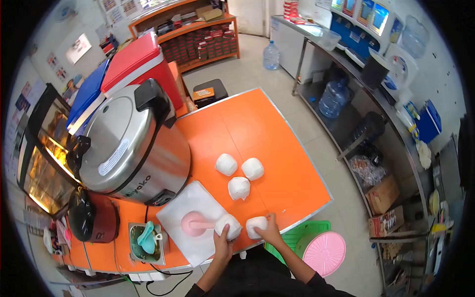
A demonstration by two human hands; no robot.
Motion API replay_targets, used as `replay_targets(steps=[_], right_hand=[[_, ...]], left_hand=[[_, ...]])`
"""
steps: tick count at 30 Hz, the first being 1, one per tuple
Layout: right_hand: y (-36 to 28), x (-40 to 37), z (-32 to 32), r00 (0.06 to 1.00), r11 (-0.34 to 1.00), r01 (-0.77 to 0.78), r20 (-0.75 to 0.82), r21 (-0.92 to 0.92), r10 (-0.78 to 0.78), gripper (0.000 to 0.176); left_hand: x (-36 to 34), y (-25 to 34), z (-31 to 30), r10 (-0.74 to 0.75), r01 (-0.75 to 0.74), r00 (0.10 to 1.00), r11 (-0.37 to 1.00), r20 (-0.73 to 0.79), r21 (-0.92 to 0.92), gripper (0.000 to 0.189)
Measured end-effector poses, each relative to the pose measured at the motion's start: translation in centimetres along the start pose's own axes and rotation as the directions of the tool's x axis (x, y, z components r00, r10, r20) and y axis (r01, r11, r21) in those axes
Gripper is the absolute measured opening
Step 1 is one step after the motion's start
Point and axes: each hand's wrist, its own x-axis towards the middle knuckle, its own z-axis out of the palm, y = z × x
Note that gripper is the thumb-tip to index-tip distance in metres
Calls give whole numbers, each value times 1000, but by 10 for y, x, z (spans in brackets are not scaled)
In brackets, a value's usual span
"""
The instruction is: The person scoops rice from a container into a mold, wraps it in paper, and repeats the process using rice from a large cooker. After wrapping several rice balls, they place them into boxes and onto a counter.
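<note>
My left hand (223, 244) is closed round a white paper-wrapped bundle (228, 226) at the right edge of a stack of white paper (193, 249). With its fingers bent round the side, my right hand (269, 231) grips another white wrapped bundle (256, 227) at the near edge of the orange table (292, 173). Three more wrapped bundles (239, 188) sit farther back on the table. A pink scoop (193, 223) lies on the paper, its handle pointing towards my left hand.
A large steel rice cooker (143, 153) stands at the left, with a small red cooker (94, 218) and a metal container (146, 255) nearer. Red (143, 67) and blue cool boxes are behind. A pink lid (324, 254) and green crate (302, 231) are below the right edge.
</note>
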Motion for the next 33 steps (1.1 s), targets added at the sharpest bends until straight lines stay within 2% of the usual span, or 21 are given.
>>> replay_targets(steps=[2,5,6,7,9,10,13,16,17,18,19,20,21,22,26,27,28,29,30,32,33], right_hand=[[-40,-1,-15,993,916,-104,-14,388,119,47],[-79,3,-21,995,873,-3,93,489,-48,51],[-80,5,-12,978,927,182,39,328,-206,48],[-95,2,-10,977,930,181,46,320,-206,48],[-127,-8,-13,955,961,272,111,53,-276,46],[-130,-6,-13,920,918,383,132,-100,-370,44],[-131,8,-11,852,898,439,335,-39,-402,41],[-106,58,-6,769,789,614,226,-4,-598,34],[-132,76,-11,933,902,305,92,306,-347,33],[-106,123,-17,919,918,394,-33,50,-393,34],[-106,157,-29,959,918,203,-120,-342,-257,43],[-89,192,-28,955,834,52,-217,-550,-203,50],[-68,230,-37,998,891,64,14,-449,-65,53],[-56,255,-44,964,938,36,258,-344,58,55],[-91,239,-48,891,922,-31,408,-387,201,63],[-82,228,-37,883,918,-23,423,-396,205,63],[-70,211,-24,982,789,130,189,-600,-18,63],[-63,201,-15,951,588,193,4,-785,-308,63],[-63,195,-14,951,583,206,19,-786,-310,63],[-75,176,-19,984,880,175,94,-441,-149,65],[-85,166,-24,984,878,175,101,-445,-145,65]], left_hand=[[6,-1,-4,49,-51,999,957,16,285,50],[4,-9,-6,-19,-21,991,959,136,284,60],[4,-12,-7,-49,10,956,991,289,133,75],[2,-14,-4,-46,11,957,992,287,123,75],[2,-13,1,-52,52,945,999,324,8,90],[6,-14,-4,-5,-41,941,991,338,128,97],[2,-11,-5,-83,35,946,987,314,157,104],[-4,-16,-6,-106,102,963,994,247,29,102],[-6,-17,-10,-132,140,970,990,203,-23,101],[-5,-16,-14,-123,131,974,991,192,-31,101],[-4,-14,-18,-103,107,968,994,227,-7,100],[-4,-13,-20,-83,82,962,997,262,15,99],[-4,-13,-20,-69,71,965,997,252,2,99],[-7,-12,-21,-62,64,970,998,236,-3,99],[-3,-16,-35,-35,47,984,997,177,-63,99],[-5,-15,-35,-29,42,986,996,161,-78,99],[-4,-13,-33,-20,32,990,996,143,-87,99],[-2,-10,-31,-8,20,992,995,126,-94,99],[-1,-8,-32,-2,14,993,995,114,-104,99],[4,-7,-35,6,13,989,991,147,-134,96],[4,-7,-36,5,19,986,989,165,-147,94]])
